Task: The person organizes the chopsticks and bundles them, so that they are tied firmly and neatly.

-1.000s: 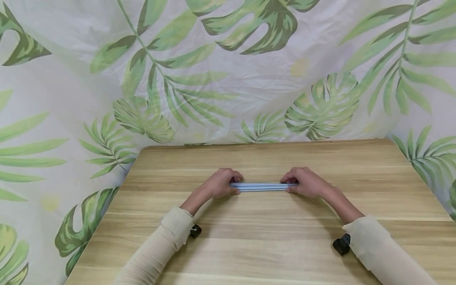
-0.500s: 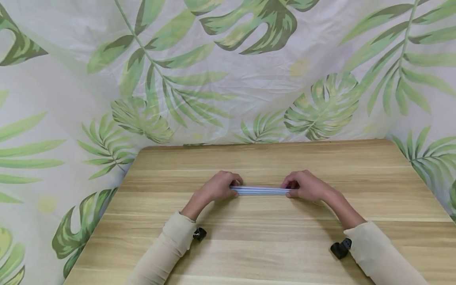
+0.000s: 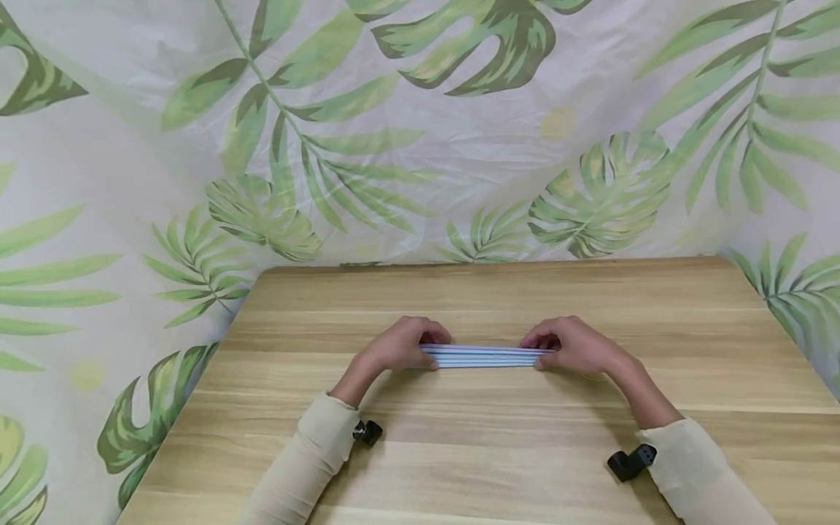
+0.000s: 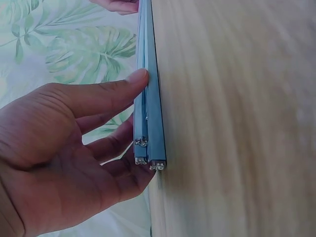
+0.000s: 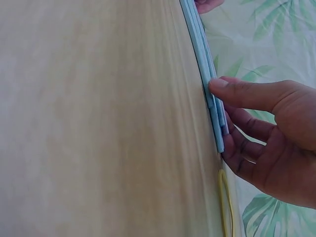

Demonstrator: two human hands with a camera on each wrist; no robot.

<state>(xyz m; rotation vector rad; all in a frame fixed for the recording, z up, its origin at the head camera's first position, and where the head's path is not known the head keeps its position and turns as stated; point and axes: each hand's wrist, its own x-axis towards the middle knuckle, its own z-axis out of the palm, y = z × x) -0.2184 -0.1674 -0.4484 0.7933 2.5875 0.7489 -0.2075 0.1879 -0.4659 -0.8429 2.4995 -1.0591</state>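
Note:
Between my hands lies a flat row of several thin, pale blue sticks [image 3: 485,356], running left to right on the table. My left hand [image 3: 399,344] grips their left end, thumb on the near side and fingers on the far side. In the left wrist view, the ends of the sticks [image 4: 157,128] show silvery bits and do not line up evenly. My right hand [image 3: 580,346] holds the right end in the same manner. Uneven ends of the sticks [image 5: 213,116] show in the right wrist view too. A thin yellow loop, like a rubber band [image 5: 225,197], lies beyond them.
The wood-grain table [image 3: 485,452] extends around both hands. Behind it hangs a pale cloth [image 3: 459,160] printed with green leaves. A small black device sits at each cuff, the left device [image 3: 369,432] and the right device [image 3: 631,462].
Both hands have shifted slightly toward me along with the sticks. Half a second ago the row narrowed toward the right; now it fans wider at that end.

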